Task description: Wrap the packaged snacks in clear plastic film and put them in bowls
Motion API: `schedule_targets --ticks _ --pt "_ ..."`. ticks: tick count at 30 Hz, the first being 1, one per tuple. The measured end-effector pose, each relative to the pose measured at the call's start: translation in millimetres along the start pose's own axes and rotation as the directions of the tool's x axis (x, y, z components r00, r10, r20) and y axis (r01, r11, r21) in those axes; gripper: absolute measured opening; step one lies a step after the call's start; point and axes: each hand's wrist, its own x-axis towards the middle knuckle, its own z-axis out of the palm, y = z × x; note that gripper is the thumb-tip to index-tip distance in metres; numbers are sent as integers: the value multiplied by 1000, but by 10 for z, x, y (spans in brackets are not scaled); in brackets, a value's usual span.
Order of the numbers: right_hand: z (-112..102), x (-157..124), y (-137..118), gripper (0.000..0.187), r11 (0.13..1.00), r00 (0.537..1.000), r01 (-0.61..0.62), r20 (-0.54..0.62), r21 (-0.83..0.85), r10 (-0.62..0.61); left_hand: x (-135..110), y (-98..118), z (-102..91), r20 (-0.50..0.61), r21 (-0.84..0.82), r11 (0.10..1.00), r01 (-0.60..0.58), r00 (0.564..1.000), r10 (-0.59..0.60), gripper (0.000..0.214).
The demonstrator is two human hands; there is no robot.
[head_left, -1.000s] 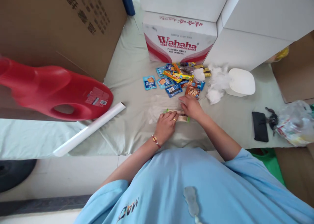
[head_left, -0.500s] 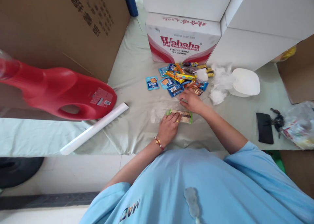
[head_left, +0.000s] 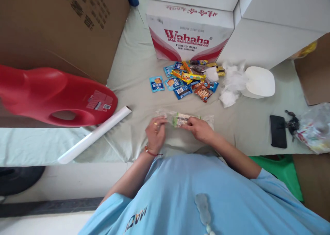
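A snack bar (head_left: 180, 118) with green ends lies inside a sheet of clear plastic wrap (head_left: 208, 120) on the pale cloth. My left hand (head_left: 155, 133) pinches the wrap at its left end. My right hand (head_left: 199, 129) is closed on the wrap and the bar from the right. Just beyond my hands lies a pile of several small snack packets (head_left: 188, 80), blue, yellow and brown.
A red jug (head_left: 55, 96) lies on its side at left, with a white roll (head_left: 94, 135) beside it. A Wahaha carton (head_left: 189, 35) and white boxes stand behind. White stuffing (head_left: 230, 85), a white lid (head_left: 259, 84), a black phone (head_left: 277, 131) and a plastic bag (head_left: 313, 126) lie right.
Both hands pulled back toward me from the snack pile. The bar, which lay bare on the cloth, is now wrapped in the clear plastic and gripped at both ends.
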Motion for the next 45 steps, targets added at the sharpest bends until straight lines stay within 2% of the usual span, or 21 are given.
schedule_targets --ticks 2,3,5,8,11,15,18,21,24,25,27,28,30,31,32,34,37,39,42,43,45 --pt "-1 -9 -57 37 1000 1000 -12 -3 -26 12 143 -53 -55 -167 37 969 242 958 -233 32" --pt "-5 -12 -80 37 999 1000 -11 -4 -38 11 218 -77 -60 -201 55 949 311 934 -294 37" --pt "-14 -18 -104 37 998 1000 -7 -6 -56 6 339 -105 -36 -173 87 937 337 932 -319 39" --pt "-22 -24 -83 39 998 1000 19 -2 -58 -19 406 -64 16 -19 169 944 285 958 -286 30" --pt "-16 -27 -33 39 997 998 62 -2 -47 -62 378 88 12 128 225 947 228 957 -261 15" --pt "38 -6 12 37 994 994 107 -38 6 -106 312 396 34 201 157 968 194 954 -224 5" --pt "93 8 37 34 989 988 128 -93 79 -121 226 613 186 272 170 981 90 953 -134 8" --pt "130 -63 79 33 973 972 176 -185 148 -148 78 728 353 410 219 971 -97 912 -1 20" --pt "150 -265 158 31 934 943 256 -276 251 -184 -109 713 400 538 316 898 -306 837 95 44" --pt "158 -350 193 31 925 936 245 -318 290 -148 -167 688 389 574 343 868 -360 811 110 51" --pt "184 -504 273 33 934 898 100 -436 344 65 -256 626 355 634 372 814 -446 763 128 63" --pt "202 -561 315 33 934 841 -25 -498 355 212 -284 596 339 656 379 794 -476 743 132 67" --pt "245 -619 391 39 891 682 -281 -579 355 446 -310 552 324 680 393 768 -506 722 128 73" --pt "265 -622 420 47 861 627 -373 -591 345 508 -312 540 324 684 399 762 -511 719 124 75" --pt "283 -613 440 53 840 607 -428 -583 333 540 -309 533 329 685 404 758 -513 718 121 75" --pt "299 -583 451 47 834 633 -443 -543 329 551 -301 533 345 678 408 754 -515 724 128 73" --pt "262 -570 407 27 844 670 -332 -525 421 525 -299 542 367 667 400 754 -522 729 151 68" --pt "201 -583 359 25 793 667 -263 -490 550 561 -307 547 376 664 388 762 -518 731 160 66" --pt "80 -558 280 28 651 666 -250 -362 716 653 -320 552 391 655 369 783 -501 738 163 64" --pt "35 -522 252 29 634 670 -253 -341 731 660 -323 553 397 653 365 787 -497 739 164 63" --pt "-56 -395 189 28 675 699 -251 -353 694 622 -325 553 407 654 362 787 -499 738 167 63"
